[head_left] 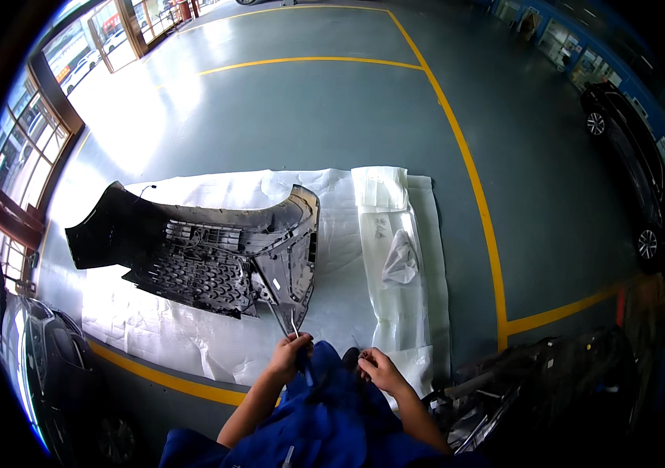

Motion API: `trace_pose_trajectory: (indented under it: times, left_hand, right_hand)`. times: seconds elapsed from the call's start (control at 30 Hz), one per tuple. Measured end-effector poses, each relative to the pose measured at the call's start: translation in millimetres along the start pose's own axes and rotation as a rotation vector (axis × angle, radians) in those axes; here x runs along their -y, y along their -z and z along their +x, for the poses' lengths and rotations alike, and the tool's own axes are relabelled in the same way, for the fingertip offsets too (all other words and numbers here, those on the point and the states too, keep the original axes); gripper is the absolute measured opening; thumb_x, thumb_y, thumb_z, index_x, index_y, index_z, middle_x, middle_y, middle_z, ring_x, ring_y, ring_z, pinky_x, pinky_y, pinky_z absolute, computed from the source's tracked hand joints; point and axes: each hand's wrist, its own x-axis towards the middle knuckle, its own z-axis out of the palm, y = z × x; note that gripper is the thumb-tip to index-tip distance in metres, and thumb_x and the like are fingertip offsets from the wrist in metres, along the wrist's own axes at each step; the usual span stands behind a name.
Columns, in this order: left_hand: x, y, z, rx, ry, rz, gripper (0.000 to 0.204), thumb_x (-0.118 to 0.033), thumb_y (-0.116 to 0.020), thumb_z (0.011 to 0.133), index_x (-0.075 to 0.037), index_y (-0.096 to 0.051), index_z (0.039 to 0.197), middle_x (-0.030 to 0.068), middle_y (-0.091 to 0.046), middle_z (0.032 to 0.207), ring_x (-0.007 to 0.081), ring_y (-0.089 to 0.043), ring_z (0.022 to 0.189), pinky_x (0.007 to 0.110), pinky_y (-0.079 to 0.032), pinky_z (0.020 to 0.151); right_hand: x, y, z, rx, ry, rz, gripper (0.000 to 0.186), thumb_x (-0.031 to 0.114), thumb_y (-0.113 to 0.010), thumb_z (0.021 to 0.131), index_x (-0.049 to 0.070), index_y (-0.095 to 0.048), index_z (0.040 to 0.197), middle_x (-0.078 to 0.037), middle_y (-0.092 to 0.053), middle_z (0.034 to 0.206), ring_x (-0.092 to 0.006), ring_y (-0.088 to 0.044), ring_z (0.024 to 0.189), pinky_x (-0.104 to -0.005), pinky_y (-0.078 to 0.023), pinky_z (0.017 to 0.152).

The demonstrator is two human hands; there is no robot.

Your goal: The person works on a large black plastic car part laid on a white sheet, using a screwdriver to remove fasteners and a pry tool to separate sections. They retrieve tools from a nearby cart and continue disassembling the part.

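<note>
A black car bumper (208,261) lies on white foam sheeting with its ribbed inner side showing. A long, narrow dark strip (268,292) with a pale edge slants from the bumper's right part down toward me. My left hand (291,355) is closed around its near end, and a short whitish piece (294,318) sticks up beside the fingers. To the right, in front of my blue work clothes, my right hand (378,370) is pinched on a thin, pointed thing, too small to name. It touches neither the bumper nor the strip.
White foam sheeting (332,234) covers the floor under the bumper. A folded length of wrap (379,257) with a crumpled plastic bag (401,261) lies right of it. Dark car parts (519,390) stand close at lower right. Cars are parked left (52,351) and right (629,156).
</note>
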Motion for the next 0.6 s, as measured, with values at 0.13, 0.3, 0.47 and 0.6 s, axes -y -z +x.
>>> trace_pose_trajectory:
  times: [0.13, 0.3, 0.47, 0.6]
  left_hand:
    - [-40.8, -28.0, 71.3, 0.061, 0.043, -0.326, 0.008, -0.011, -0.061, 0.097, -0.003, -0.061, 0.099, 0.0107, -0.065, 0.089, 0.0226, -0.065, 0.081, 0.035, -0.055, 0.076]
    - [-97.5, -102.1, 181.0, 0.129, 0.158, -0.358, 0.007, -0.008, -0.060, 0.096, -0.005, -0.060, 0.102, 0.0122, -0.067, 0.093, 0.0287, -0.068, 0.098, 0.041, -0.053, 0.092]
    - [-180.9, -162.4, 327.2, 0.286, 0.169, -0.337, 0.012, -0.001, -0.061, 0.095, -0.003, -0.059, 0.106, 0.0149, -0.069, 0.102, 0.0278, -0.067, 0.102, 0.039, -0.053, 0.094]
    - [-273.7, -206.4, 411.9, 0.345, 0.140, -0.386, 0.025, -0.001, -0.059, 0.095, 0.000, -0.054, 0.119, 0.0182, -0.068, 0.109, 0.0303, -0.067, 0.104, 0.042, -0.054, 0.094]
  right_hand:
    - [68.8, 35.9, 85.1, 0.040, -0.162, 0.198, 0.020, 0.024, -0.064, 0.100, 0.004, -0.061, 0.100, -0.006, -0.068, 0.091, -0.0131, -0.066, 0.076, -0.0244, -0.047, 0.055]
    - [111.4, 70.4, 213.8, 0.060, -0.102, 0.068, 0.026, 0.031, -0.067, 0.099, 0.007, -0.059, 0.092, 0.001, -0.060, 0.080, -0.0058, -0.053, 0.064, -0.0214, -0.043, 0.052]
    - [210.5, 111.5, 332.0, 0.002, -0.192, -0.045, 0.031, 0.028, -0.080, 0.089, 0.009, -0.055, 0.091, 0.003, -0.055, 0.075, -0.0056, -0.049, 0.056, -0.0207, -0.039, 0.046]
    - [292.6, 142.9, 418.6, -0.007, -0.200, -0.070, 0.034, 0.020, -0.082, 0.085, 0.007, -0.056, 0.103, 0.000, -0.063, 0.086, -0.0066, -0.057, 0.063, -0.0196, -0.040, 0.045]
